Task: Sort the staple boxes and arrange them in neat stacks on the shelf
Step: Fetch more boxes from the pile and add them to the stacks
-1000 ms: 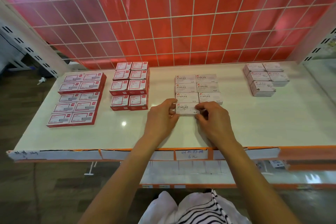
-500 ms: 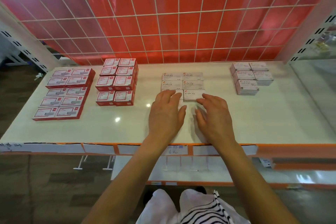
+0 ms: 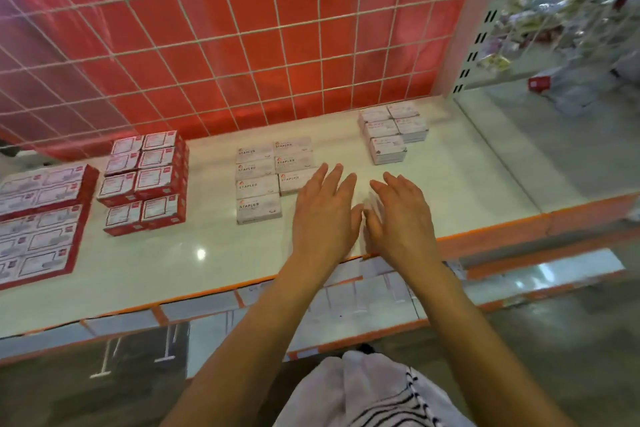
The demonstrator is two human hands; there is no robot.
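Left hand (image 3: pixel 322 218) and right hand (image 3: pixel 401 218) (fingers straight) are beside grey staple boxes (image 3: pixel 258 185).

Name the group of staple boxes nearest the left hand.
The grey group printed STAPLES, in the middle: the left hand is right beside it; the others lie farther off.

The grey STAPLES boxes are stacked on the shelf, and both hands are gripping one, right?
Not quite. The grey STAPLES boxes are stacked on the shelf, but the head view shows the left hand and right hand open, fingers straight, gripping nothing.
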